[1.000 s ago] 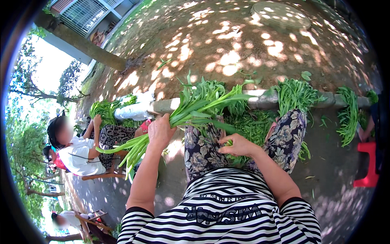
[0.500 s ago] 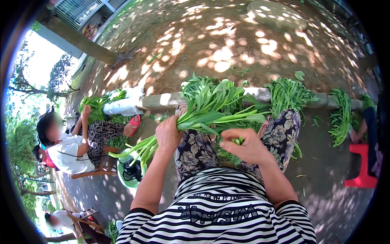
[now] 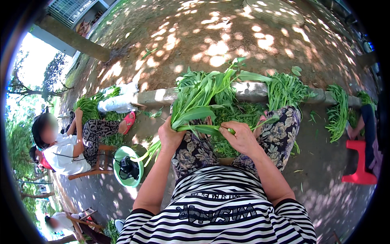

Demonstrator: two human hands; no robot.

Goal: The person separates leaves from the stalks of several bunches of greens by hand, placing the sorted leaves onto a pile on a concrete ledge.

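A bunch of long-stemmed leafy greens (image 3: 194, 109), which look like water spinach, is gripped around its stems by my closed left hand (image 3: 170, 134). Its leaves point away from me and the pale stem ends stick out below that hand. Close by on the right, the bent fingers of my right hand (image 3: 239, 137) pinch a green stem that reaches across from the bunch. Short green stem pieces show in the curl of that hand. Under my hands, loose leaves and stems (image 3: 224, 149) lie on the ground between my knees.
Bundles of greens (image 3: 287, 90) rest along a low stone curb (image 3: 162, 96). A pale green basin (image 3: 131, 184) with dark contents stands at left. Beside it a person (image 3: 67, 152) on a wooden chair handles greens. A red stool (image 3: 360, 163) is at far right, near another person.
My right hand has moved left, up to the bunch, and now pinches a stem there. The bunch has turned more upright, and fewer stem ends show below my left hand.
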